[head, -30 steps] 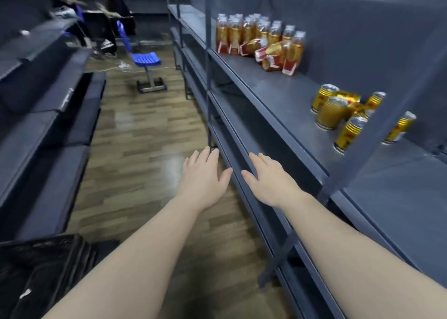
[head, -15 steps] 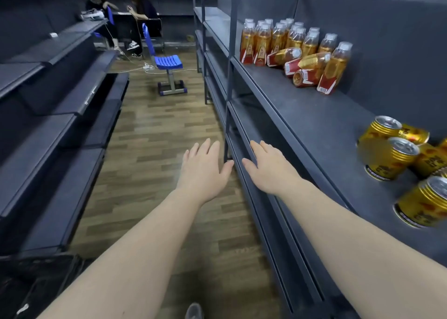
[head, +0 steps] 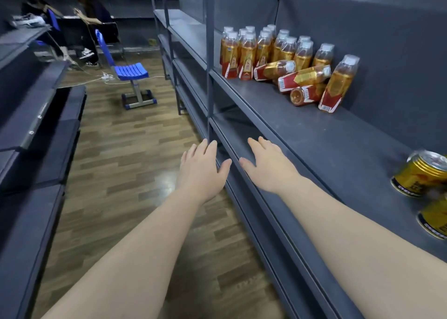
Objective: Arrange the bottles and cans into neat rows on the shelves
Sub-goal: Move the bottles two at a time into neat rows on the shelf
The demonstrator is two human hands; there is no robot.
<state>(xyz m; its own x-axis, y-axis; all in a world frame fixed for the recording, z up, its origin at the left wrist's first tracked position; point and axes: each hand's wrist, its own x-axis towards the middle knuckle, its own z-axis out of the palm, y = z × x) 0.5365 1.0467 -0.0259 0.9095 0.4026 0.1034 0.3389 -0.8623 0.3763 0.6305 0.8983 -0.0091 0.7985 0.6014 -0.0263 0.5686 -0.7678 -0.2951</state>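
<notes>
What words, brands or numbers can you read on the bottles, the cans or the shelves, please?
No text can be quoted as it reads.
bottles: pale characters on red and gold labels, too blurred to read.
cans: white lettering on the dark bottom band, too blurred to read.
pale tags on the left shelf edge: too small to read.

Both hands [head: 203, 171] flat, empty; bottles [head: 278, 52], cans [head: 420, 173] on shelf [head: 338, 144].
</notes>
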